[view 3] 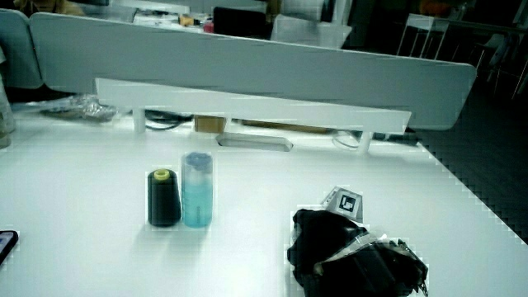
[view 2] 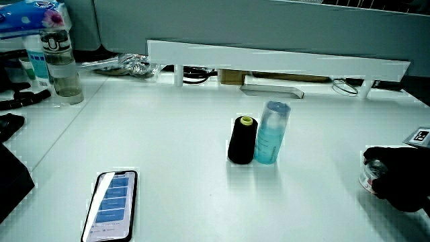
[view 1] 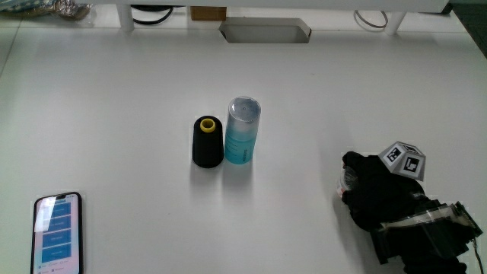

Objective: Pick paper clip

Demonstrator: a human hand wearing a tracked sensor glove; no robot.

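Observation:
The black-gloved hand [view 1: 374, 196] rests on the table near the person's edge, well apart from the spool and the bottle. Its patterned cube [view 1: 403, 160] sits on its back. The fingers curl around a small round container [view 2: 369, 176] with a pale body and a red band; most of it is hidden by the glove. A pale sliver of the container [view 1: 347, 181] peeks out in the main view. No loose paper clip shows in any view. In both side views the hand [view 2: 402, 180] [view 3: 330, 241] lies low on the table.
A black thread spool [view 1: 207, 142] with a yellow core stands touching a blue translucent bottle [view 1: 242, 131] mid-table. A phone [view 1: 57, 232] with a lit screen lies near the person's edge. A clear drink bottle [view 2: 62, 64] stands near the partition [view 2: 275, 60].

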